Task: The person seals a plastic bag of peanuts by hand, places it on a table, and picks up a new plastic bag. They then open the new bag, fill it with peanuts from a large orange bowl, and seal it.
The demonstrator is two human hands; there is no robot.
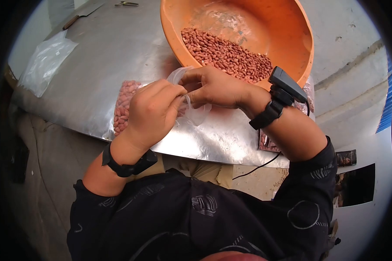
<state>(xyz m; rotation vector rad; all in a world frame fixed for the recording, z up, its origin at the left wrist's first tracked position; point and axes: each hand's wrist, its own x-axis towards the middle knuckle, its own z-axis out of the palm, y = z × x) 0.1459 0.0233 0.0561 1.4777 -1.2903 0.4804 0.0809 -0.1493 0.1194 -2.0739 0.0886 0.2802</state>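
A clear plastic bag of reddish peanuts (123,106) lies on the metal tabletop, its filled part showing to the left of my left hand (153,106). My left hand is closed, its thumb and fingers pinching the bag's loose plastic. Facing it, my right hand (215,87) is also closed on the thin plastic, with the fingers curled. Crumpled film (198,115) sticks out above and below the fingertips. Both hands meet just in front of an orange basin (172,37), which holds a heap of loose peanuts (226,54). My fingers partly cover the bag's neck.
At the far left of the metal table (113,39) lie a flat clear plastic bag (45,61) and a knife (76,19). More bagged peanuts (268,142) sit at the right, partly behind my right forearm. A black cable (259,167) hangs below that arm.
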